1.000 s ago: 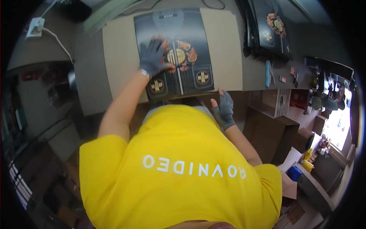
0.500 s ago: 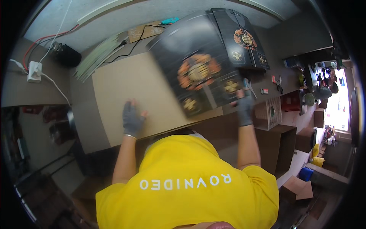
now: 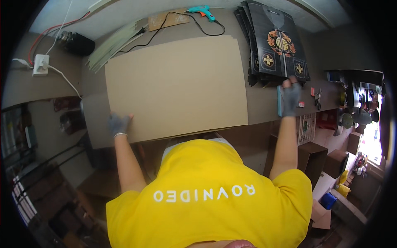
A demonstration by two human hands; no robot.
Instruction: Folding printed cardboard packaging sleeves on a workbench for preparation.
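A large plain brown cardboard sheet (image 3: 178, 87) lies flat on the worktable before me, apparently with more sheets beneath it. At its near left corner rests my left hand (image 3: 120, 125) in a grey fingerless glove, open, thumb spread over the cardboard. To the right sits a stack of black printed panels (image 3: 278, 25), bearing a round orange-and-gold emblem and gold crosses. My right hand (image 3: 292, 99), gloved alike and slightly blurred, is at the stack's near edge, fingertips touching or almost touching it; it looks open. Beside its wrist lies a light blue strip-shaped item (image 3: 280, 101).
A teal glue gun (image 3: 203, 12) with a black cord lies at the back near a brown board (image 3: 167, 20). Pale thin sticks (image 3: 113, 45), a dark jar (image 3: 77, 44) and a white power adapter (image 3: 40, 65) are left. Scissors (image 3: 317, 99) lie right; cardboard boxes (image 3: 312, 159) stand below.
The black panel over the cardboard has moved right onto the stack, uncovering the sheet and glue gun. My right hand went right with it; my left hand shifted to the sheet's left corner.
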